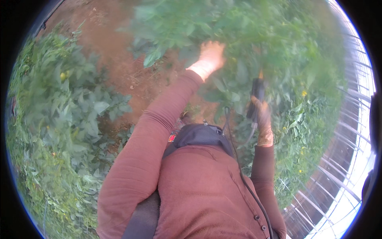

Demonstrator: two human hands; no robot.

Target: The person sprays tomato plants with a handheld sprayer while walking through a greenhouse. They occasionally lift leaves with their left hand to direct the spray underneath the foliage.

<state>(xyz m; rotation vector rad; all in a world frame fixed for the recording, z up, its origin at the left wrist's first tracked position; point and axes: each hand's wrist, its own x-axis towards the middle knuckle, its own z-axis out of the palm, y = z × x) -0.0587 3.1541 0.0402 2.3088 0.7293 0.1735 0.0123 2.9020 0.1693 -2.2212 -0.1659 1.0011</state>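
My left hand (210, 55) reaches out into the leaves of a tall tomato plant (238, 38). Its fingertips are blurred against the foliage, so whether they grip a stem is unclear. Lower and to the right, my right hand (263, 115) is closed around a black handheld tool (257, 89) with an orange part at its far end. A thin cable hangs from the tool's near end. Leaves and motion blur hide whatever the tool's tip touches.
A second row of tomato plants (74, 128) bears a few green tomatoes (63, 76) on the left. Reddish bare soil (119, 68) runs between the rows. A black pouch (201, 134) sits at my waist, and a black cable (247, 185) crosses my front. Thin strings rise at the right.
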